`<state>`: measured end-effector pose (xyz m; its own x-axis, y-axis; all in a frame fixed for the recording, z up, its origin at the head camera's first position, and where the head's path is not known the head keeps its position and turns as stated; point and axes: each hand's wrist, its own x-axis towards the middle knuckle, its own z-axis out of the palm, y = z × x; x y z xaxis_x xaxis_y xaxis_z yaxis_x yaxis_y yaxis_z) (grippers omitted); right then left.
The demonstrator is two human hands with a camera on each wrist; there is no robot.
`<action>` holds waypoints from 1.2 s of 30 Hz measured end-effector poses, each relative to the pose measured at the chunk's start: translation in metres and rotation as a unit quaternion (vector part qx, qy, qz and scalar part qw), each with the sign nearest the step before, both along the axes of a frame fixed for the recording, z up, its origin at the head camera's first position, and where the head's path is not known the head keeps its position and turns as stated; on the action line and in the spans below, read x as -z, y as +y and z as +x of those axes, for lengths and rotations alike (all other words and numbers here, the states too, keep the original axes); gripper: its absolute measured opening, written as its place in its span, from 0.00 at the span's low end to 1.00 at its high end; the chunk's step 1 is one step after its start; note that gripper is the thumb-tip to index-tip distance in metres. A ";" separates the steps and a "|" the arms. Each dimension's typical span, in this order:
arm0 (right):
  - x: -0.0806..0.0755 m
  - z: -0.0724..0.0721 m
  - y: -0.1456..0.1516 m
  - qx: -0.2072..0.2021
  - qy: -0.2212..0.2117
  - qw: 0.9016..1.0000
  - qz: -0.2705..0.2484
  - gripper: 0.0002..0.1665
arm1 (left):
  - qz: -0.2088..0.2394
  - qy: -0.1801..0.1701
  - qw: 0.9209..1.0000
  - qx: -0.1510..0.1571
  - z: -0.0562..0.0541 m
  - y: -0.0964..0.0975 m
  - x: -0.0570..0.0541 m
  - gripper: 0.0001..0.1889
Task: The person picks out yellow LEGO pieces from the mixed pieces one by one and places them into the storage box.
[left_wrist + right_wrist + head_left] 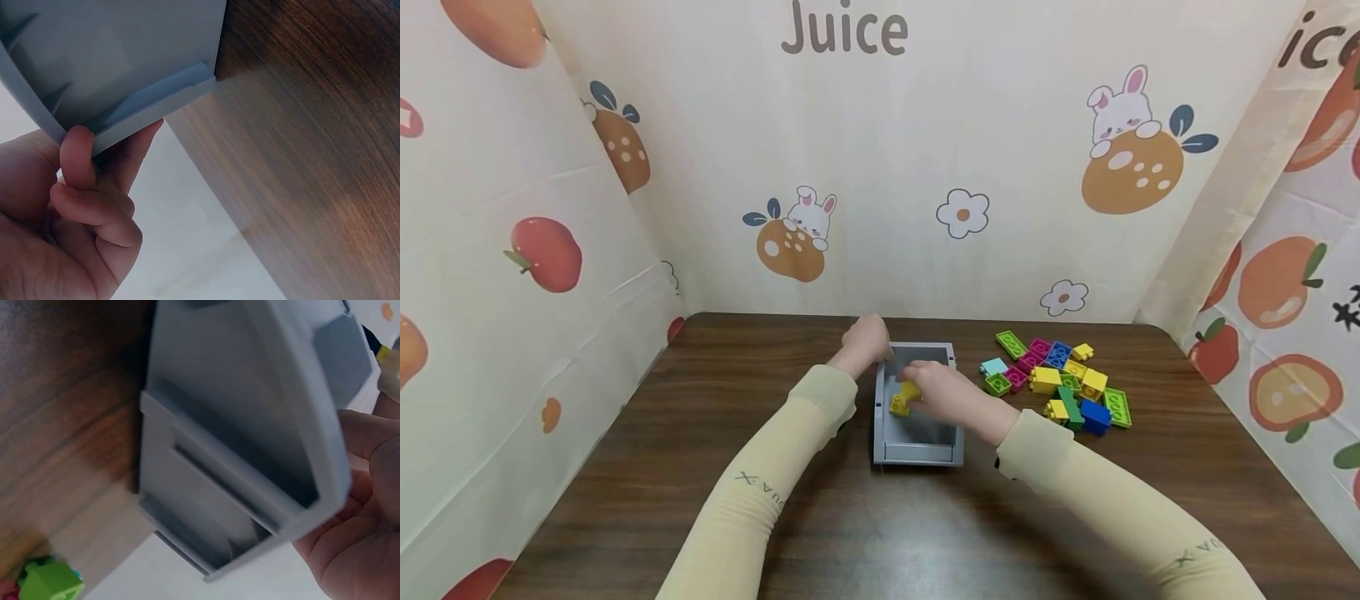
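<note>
A grey open-topped plastic box (pixel 922 454) stands on the table. My left hand (pixel 867 340) grips its far left rim; in the left wrist view the left hand (pixel 94 206) has thumb and fingers around the box's edge (pixel 153 115). Over the box's middle, my right hand (pixel 946 393) pinches a yellow toy brick (pixel 910 390), partly covered by its fingers. Just below it, a yellow studded brick (pixel 898 406) shows inside the box. In the right wrist view, the box wall (pixel 325 450) hides the fingertips of the right hand (pixel 369 531).
Right of the box lies a loose pile of toy bricks: yellow bricks (pixel 1045 380), blue bricks (pixel 1095 417), a dark green brick (pixel 1070 407), magenta bricks (pixel 1017 379) and light green plates (pixel 1117 408). A printed curtain (pixel 880 267) hangs behind the brown wooden table (pixel 730 375).
</note>
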<state>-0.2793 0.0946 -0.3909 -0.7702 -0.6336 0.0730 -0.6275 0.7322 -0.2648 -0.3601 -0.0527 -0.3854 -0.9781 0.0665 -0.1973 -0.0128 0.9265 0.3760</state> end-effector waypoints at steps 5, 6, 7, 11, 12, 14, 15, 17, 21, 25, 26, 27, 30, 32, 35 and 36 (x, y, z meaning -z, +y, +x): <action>0.008 -0.001 0.001 0.000 0.001 1.000 0.009 0.20 | -0.002 0.002 1.000 0.008 0.000 -0.001 0.000 0.09; 0.009 -0.001 0.001 0.003 0.001 1.000 0.013 0.20 | -0.002 0.002 1.000 0.009 0.000 -0.001 0.000 0.09; 0.010 0.000 0.001 0.005 0.002 1.000 0.019 0.20 | -0.002 0.001 1.000 0.010 0.000 -0.001 0.000 0.09; 0.014 0.000 0.000 0.012 0.011 0.999 0.040 0.20 | -0.001 0.001 1.000 0.012 0.000 -0.002 0.000 0.10; 0.015 0.000 0.000 0.014 0.017 0.999 0.048 0.20 | -0.001 0.002 1.000 0.012 0.000 -0.002 0.000 0.10; 0.016 0.000 0.000 0.017 0.028 0.998 0.061 0.20 | -0.001 0.004 1.000 0.012 0.000 -0.001 -0.001 0.09; 0.016 0.000 -0.001 0.018 0.035 0.997 0.068 0.20 | -0.002 0.004 1.000 0.012 0.000 -0.001 -0.001 0.09; 0.017 0.000 -0.001 0.020 0.046 0.995 0.084 0.20 | -0.003 0.005 1.000 0.013 0.000 -0.001 -0.001 0.09; 0.018 0.001 -0.003 0.023 0.055 0.993 0.106 0.20 | -0.005 0.003 1.000 0.015 0.000 -0.001 -0.002 0.09; 0.021 0.001 -0.005 0.025 0.069 0.989 0.128 0.18 | -0.003 -0.001 1.000 0.015 0.001 -0.002 -0.003 0.09; 0.021 0.002 -0.005 0.025 0.074 0.988 0.134 0.17 | -0.002 -0.002 1.000 0.015 0.001 -0.002 -0.003 0.09; 0.022 0.002 -0.005 0.025 0.081 0.987 0.139 0.17 | -0.002 -0.003 1.000 0.015 0.001 -0.002 -0.003 0.09; 0.025 0.003 -0.006 0.020 0.098 0.984 0.145 0.15 | -0.003 0.001 1.000 0.017 0.001 -0.001 -0.003 0.10; 0.027 0.004 -0.006 0.016 0.109 0.984 0.143 0.12 | -0.005 0.007 1.000 0.016 0.001 -0.001 -0.003 0.11; 0.028 0.004 -0.006 0.009 0.123 0.982 0.145 0.10 | -0.007 0.015 1.000 0.014 0.002 -0.001 -0.003 0.15; 0.028 0.005 -0.006 0.007 0.126 0.981 0.144 0.10 | -0.007 0.016 1.000 0.014 0.002 -0.001 -0.003 0.16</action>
<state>-0.2747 0.0882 -0.4191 -0.7596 -0.6452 0.0819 -0.6354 0.7631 0.1181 -0.3579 -0.0534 -0.3821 -0.9819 0.0909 -0.1663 0.0248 0.9316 0.3627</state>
